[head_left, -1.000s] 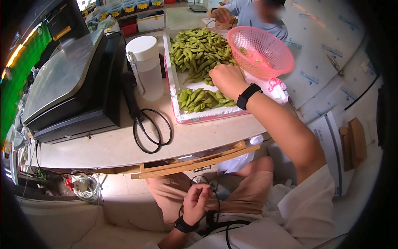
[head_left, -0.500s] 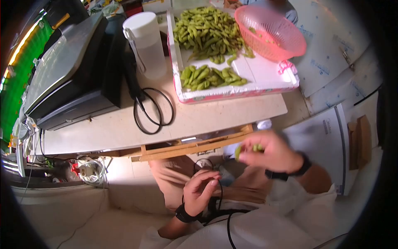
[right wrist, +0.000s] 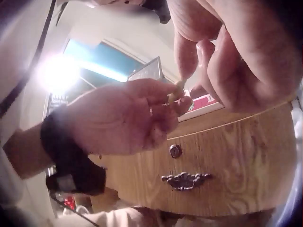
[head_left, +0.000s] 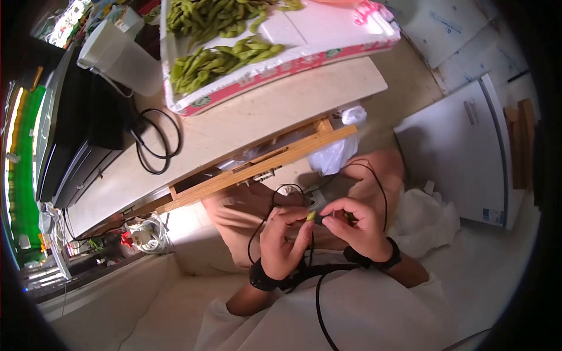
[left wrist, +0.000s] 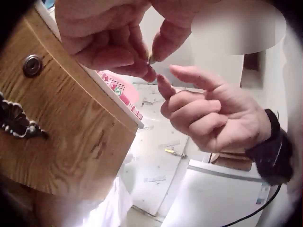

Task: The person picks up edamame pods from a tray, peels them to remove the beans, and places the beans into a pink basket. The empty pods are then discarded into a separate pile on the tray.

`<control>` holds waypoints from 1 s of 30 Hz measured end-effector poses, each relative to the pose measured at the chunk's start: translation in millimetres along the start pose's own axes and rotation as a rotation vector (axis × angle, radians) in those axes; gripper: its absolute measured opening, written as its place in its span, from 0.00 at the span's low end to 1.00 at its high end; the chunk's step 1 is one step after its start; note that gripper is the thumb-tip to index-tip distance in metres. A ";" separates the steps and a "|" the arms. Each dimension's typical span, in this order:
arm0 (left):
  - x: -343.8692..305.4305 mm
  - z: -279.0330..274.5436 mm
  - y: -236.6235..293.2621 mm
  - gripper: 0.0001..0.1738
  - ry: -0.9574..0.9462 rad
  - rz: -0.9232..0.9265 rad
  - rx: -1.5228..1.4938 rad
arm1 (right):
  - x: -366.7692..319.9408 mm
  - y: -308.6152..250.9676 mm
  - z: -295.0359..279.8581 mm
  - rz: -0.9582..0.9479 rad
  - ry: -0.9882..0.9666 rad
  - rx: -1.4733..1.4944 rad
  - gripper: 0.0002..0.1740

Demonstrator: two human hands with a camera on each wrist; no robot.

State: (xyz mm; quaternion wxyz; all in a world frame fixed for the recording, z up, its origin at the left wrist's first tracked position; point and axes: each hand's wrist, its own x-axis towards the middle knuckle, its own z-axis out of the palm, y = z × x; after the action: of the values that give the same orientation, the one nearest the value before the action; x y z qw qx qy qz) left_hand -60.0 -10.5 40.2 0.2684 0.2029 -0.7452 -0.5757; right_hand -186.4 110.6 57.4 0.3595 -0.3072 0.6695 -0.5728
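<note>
Over the lap, the left hand [head_left: 281,243] pinches a small green soybean pod [head_left: 311,216] between thumb and fingertips. In the right wrist view the pod [right wrist: 175,94] sticks up from those fingertips, close to the right hand's. The right hand [head_left: 358,231] faces it, thumb and index finger apart and other fingers curled; a bit of green pod [head_left: 349,217] shows inside them. In the left wrist view the curled fingers [left wrist: 194,111] hide what they hold. Up on the table, a pile of soybean pods [head_left: 205,20] and a smaller heap [head_left: 219,63] lie in a white foam tray [head_left: 328,47].
A wooden drawer [head_left: 263,167] stands pulled out above the knees. On the table are a cable [head_left: 161,157], a translucent bottle [head_left: 126,61] and a black machine [head_left: 82,128]. A white bag [head_left: 333,155] hangs behind the drawer; a white cabinet [head_left: 456,155] stands right.
The right hand has come back from the tray to the lap with pods and now meets the left hand, which has taken hold of one pod. The head view has tilted down.
</note>
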 end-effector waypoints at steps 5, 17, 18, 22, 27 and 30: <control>4.6 9.1 0.9 0.15 -0.059 0.161 0.081 | -4.3 6.7 -4.4 0.036 0.053 0.139 0.08; -7.9 12.1 -9.1 0.11 -0.037 0.079 -0.096 | -4.5 17.3 -3.3 0.121 -0.031 0.309 0.06; -10.6 11.9 -10.4 0.11 -0.037 0.075 -0.097 | -4.1 16.4 -1.5 0.087 -0.023 0.290 0.05; -15.3 11.5 -12.0 0.09 -0.042 -0.126 -0.412 | -4.7 15.4 0.3 0.073 -0.050 0.314 0.02; -18.1 6.6 -14.0 0.08 -0.096 -0.366 -0.750 | -4.9 13.9 2.5 0.012 -0.056 0.239 0.02; -17.3 6.2 -14.9 0.09 -0.149 -0.461 -0.905 | -5.7 10.7 5.4 0.046 -0.033 0.235 0.03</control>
State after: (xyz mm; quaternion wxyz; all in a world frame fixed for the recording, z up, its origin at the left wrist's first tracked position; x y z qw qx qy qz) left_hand -50.6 0.9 21.8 0.1415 0.1838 -0.3746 -0.8977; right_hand -178.7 114.0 47.1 0.4171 -0.2569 0.5986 -0.6338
